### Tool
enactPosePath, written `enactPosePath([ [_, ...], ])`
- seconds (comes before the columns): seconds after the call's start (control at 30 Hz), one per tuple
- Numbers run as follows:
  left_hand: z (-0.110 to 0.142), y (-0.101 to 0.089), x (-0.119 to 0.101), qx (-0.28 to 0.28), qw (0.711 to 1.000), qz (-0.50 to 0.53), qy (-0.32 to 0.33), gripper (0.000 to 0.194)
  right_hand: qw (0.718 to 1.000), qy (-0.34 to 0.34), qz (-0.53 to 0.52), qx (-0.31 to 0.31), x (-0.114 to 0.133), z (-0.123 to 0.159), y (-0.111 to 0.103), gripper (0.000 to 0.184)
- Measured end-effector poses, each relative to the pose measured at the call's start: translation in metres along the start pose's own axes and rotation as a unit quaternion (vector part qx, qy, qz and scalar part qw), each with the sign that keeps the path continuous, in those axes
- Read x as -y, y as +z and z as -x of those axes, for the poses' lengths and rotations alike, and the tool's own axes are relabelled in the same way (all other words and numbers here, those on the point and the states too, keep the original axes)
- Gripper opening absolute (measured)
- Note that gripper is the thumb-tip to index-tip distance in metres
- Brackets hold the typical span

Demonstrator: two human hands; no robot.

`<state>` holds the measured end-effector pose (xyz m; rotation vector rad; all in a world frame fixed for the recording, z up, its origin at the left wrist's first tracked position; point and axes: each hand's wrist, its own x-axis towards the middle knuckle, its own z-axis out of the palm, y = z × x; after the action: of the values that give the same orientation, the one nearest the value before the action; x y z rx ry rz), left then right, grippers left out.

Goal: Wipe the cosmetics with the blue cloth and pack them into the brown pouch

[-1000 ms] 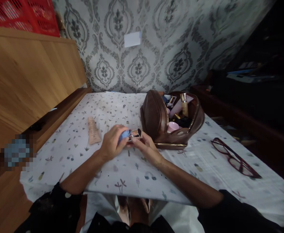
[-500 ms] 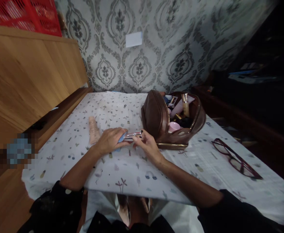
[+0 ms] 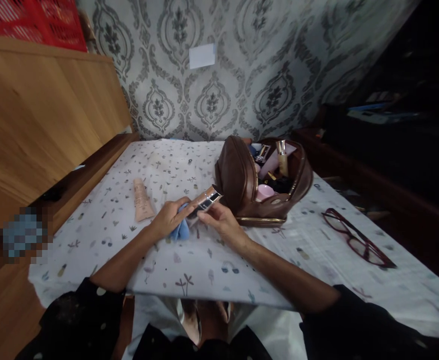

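Between my hands, tilted up to the right over the table, is a small cosmetic bottle (image 3: 208, 198) with a shiny silver end. My left hand (image 3: 167, 218) is closed around a blue cloth (image 3: 180, 230) and the bottle's lower end, which is partly hidden. Thumb and fingers of my right hand (image 3: 224, 223) pinch the bottle from below, near its shiny end. Left of my left hand, a peach squeeze tube (image 3: 142, 200) lies on the patterned tablecloth (image 3: 166, 170). Beyond my right hand stands an open brown makeup bag (image 3: 238, 175) holding several cosmetics.
Red-framed glasses (image 3: 362, 241) lie at the table's right side. A wooden cabinet (image 3: 54, 95) borders the left, with a red plastic basket (image 3: 50, 25) on top. Patterned wallpaper (image 3: 159, 105) rises behind the table.
The bottle has turned from nearly level to tilted, its shiny end up and right. More of the blue cloth now hangs below my left hand. The view has shifted slightly.
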<state>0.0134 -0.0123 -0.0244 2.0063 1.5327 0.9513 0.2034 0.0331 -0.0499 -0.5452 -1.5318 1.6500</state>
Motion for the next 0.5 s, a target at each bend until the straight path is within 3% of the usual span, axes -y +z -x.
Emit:
enactPosePath([
  [0.2,-0.0002,-0.0016,-0.0015,-0.154,0.985,-0.081,-0.011,0.038,0.999,-0.001,-0.04,-0.001,0.0026,0.0017,0.0032,0.043],
  [0.27,0.001,-0.0026,-0.0025,-0.18,0.981,-0.071,-0.001,0.037,0.999,0.017,-0.043,0.009,0.0045,0.0033,0.0034,0.045],
  [0.4,0.0023,-0.0009,-0.0038,-0.164,0.985,0.027,0.039,0.047,0.992,0.101,-0.056,0.041,0.0076,0.0059,0.0038,0.045],
  [0.5,0.0009,-0.0008,-0.0033,-0.103,0.991,0.087,0.014,0.05,0.984,0.15,-0.079,0.045,0.0085,0.0055,0.004,0.043],
])
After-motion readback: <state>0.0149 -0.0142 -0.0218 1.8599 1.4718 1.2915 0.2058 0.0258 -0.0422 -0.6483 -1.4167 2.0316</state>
